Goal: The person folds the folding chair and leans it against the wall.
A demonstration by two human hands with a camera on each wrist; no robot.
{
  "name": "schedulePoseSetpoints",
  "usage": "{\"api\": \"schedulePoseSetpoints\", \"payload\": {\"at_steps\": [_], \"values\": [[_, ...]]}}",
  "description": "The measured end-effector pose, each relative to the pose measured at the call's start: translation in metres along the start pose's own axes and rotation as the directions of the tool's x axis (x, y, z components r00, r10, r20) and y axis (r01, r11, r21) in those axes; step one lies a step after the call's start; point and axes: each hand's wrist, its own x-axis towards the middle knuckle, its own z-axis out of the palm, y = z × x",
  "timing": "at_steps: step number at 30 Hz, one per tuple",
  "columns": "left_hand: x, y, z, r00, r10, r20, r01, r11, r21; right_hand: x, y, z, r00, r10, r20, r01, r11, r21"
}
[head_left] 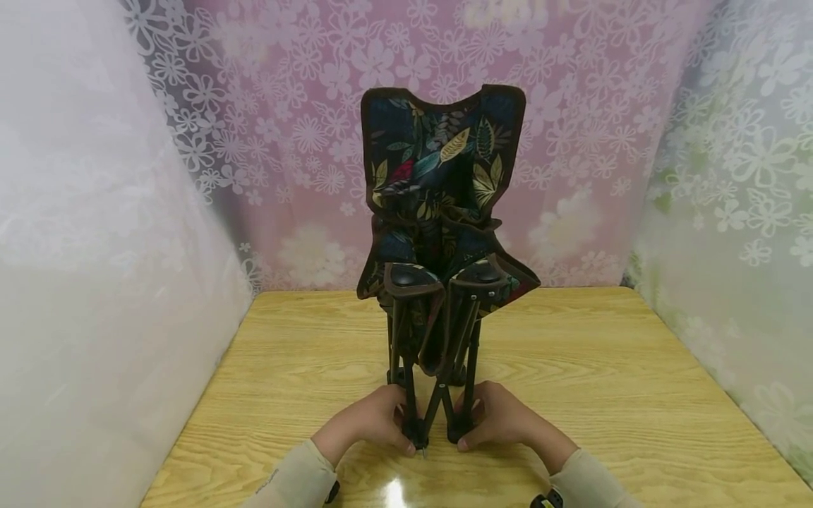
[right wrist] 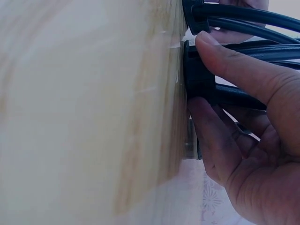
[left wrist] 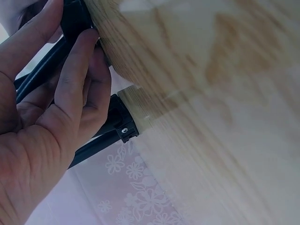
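A small folding chair point(head_left: 438, 162) with dark leaf-print fabric and brown edging stands upright on the table, its frame partly folded so the legs are close together. My left hand point(head_left: 384, 418) grips the black plastic foot point(left wrist: 76, 21) of the front left leg between thumb and fingers. On the other side my right hand point(head_left: 502, 416) pinches the front right foot point(right wrist: 199, 72), thumb on one face and fingers on the other. Crossed black tubes point(head_left: 442, 386) join the two front legs. A back foot point(left wrist: 123, 123) with a screw shows behind the left fingers.
The wood-grain table point(head_left: 286, 353) runs out to both sides of the chair. A pink flowered curtain point(head_left: 305, 141) hangs behind the table. White sheeting point(head_left: 95, 247) closes the left side, and a pale flowered sheet point(head_left: 730, 212) the right.
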Motion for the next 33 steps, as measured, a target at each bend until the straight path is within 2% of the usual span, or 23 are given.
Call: {"api": "schedulePoseSetpoints", "payload": {"at_steps": [11,23,33], "values": [[0.003,-0.005,-0.003,1.000,-0.005,0.025,0.006,1.000,-0.022,0.000,0.000,0.000,1.000,0.012,0.001,-0.012,1.000,0.008],[0.004,-0.013,-0.001,0.999,-0.028,0.022,0.028,0.999,-0.023,-0.003,-0.002,0.001,1.000,0.026,-0.002,-0.026,0.999,0.035],[0.003,-0.009,-0.003,0.999,-0.020,0.030,0.021,0.999,-0.049,-0.001,-0.001,0.000,1.000,0.005,0.016,-0.006,0.997,0.076]]}}
